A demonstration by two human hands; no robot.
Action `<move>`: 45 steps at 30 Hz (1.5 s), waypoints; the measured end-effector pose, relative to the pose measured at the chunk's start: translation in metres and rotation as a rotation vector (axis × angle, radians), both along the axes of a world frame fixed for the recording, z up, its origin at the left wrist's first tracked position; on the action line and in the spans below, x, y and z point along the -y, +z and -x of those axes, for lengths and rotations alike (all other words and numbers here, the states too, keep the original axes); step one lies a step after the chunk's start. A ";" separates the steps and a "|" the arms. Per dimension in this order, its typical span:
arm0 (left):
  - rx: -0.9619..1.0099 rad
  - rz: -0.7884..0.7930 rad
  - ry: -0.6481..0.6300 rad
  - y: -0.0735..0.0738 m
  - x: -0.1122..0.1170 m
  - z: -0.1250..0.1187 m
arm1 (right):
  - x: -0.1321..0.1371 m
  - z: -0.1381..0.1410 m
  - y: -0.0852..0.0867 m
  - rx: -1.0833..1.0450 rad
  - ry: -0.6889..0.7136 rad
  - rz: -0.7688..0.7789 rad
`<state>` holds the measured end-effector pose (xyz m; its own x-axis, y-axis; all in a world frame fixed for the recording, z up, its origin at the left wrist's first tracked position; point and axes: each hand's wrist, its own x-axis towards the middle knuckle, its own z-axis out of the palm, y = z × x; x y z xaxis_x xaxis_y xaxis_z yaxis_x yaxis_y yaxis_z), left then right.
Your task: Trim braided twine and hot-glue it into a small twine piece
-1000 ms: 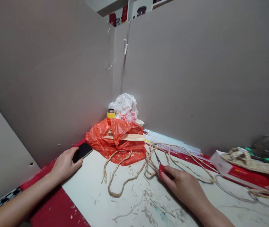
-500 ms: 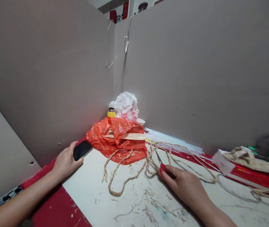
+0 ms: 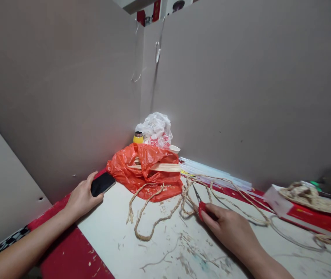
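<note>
My left hand grips a dark-screened phone near the left edge of the white board. In my right hand are small scissors with red handles, their blades pointing away from me. The blades lie among loops of braided straw cord, which trails across the board to both sides. Just past the cord, an orange-red plastic bag holds pale flat strips.
Straw scraps litter the white board on the red tabletop. Grey panels meet behind, with a white plastic bag, a yellow bottle and clear sticks along them. A red-and-white box carrying woven straw stands at right.
The view has shifted very slightly, so everything sits a little further right. Both hands keep their hold on the phone and the scissors.
</note>
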<state>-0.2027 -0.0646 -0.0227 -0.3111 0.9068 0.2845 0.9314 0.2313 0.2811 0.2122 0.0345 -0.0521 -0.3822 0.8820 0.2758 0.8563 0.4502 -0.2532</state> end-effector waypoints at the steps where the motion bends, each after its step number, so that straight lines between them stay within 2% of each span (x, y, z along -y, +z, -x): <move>1: 0.000 -0.001 0.001 0.001 0.000 -0.001 | 0.000 0.000 0.000 0.002 -0.001 0.003; 17: -0.027 0.013 0.038 0.000 -0.002 0.001 | 0.001 0.001 0.003 -0.015 0.010 0.028; 29: -0.127 0.041 0.058 0.007 -0.006 -0.007 | 0.000 0.000 0.002 -0.007 0.013 -0.006; 35: -0.113 0.001 0.051 0.007 -0.002 -0.006 | 0.001 0.001 0.003 -0.015 0.021 -0.029; 45: -0.218 -0.120 -0.006 0.009 0.013 -0.006 | 0.000 0.000 0.000 0.004 0.013 0.004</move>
